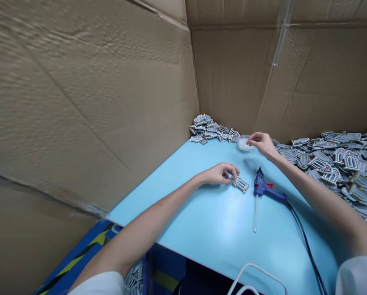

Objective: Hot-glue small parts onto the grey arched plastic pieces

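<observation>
While the left hand (218,174) curls closed against a small arched piece (241,185), the right hand (261,144) pinches narrow at a clear cup (244,143).
Can't tell if either hand's fingertips (251,140) actually grip anything; the cup's white contents are hard to make out. A blue hot glue gun (265,186) lies on the pale blue table (208,221), its cord (306,241) cut off by the frame.

One camera worn on the person's head, looking forward and down, close above the bare left hand (217,174) and right hand (263,145), a flat pale blue tabletop (208,229) under the fingers, brown corrugated cardboard walls (232,73) beyond the fingertips.
</observation>
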`<state>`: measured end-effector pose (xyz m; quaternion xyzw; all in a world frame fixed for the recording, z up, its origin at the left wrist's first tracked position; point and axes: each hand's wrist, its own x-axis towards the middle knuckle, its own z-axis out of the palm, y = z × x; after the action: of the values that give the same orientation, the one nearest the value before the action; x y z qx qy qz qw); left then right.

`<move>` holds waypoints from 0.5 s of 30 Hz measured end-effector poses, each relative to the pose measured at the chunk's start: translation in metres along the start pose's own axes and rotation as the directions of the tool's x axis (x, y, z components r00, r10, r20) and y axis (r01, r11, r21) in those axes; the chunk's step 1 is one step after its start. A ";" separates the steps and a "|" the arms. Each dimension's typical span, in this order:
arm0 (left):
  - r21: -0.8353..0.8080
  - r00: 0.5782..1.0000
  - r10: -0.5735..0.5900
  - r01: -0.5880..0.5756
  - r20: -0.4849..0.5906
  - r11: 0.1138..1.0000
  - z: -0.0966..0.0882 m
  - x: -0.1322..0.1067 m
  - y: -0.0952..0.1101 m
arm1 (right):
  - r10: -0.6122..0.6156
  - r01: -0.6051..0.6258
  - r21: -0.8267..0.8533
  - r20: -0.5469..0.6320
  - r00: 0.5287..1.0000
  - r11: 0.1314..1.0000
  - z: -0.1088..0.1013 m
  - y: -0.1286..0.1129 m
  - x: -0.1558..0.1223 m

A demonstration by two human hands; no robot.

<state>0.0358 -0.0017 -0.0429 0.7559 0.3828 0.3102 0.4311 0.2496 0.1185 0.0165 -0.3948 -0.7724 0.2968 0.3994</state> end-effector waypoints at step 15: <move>-0.223 0.950 -0.050 -0.021 -0.309 0.975 0.040 -0.001 0.021 | 0.053 -0.124 0.410 0.180 0.982 0.904 0.007 -0.020 -0.111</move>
<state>0.0737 -0.0262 -0.0416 0.6411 0.4144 0.4639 0.4495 0.2774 0.0134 -0.0135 -0.3086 -0.7021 0.5050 0.3959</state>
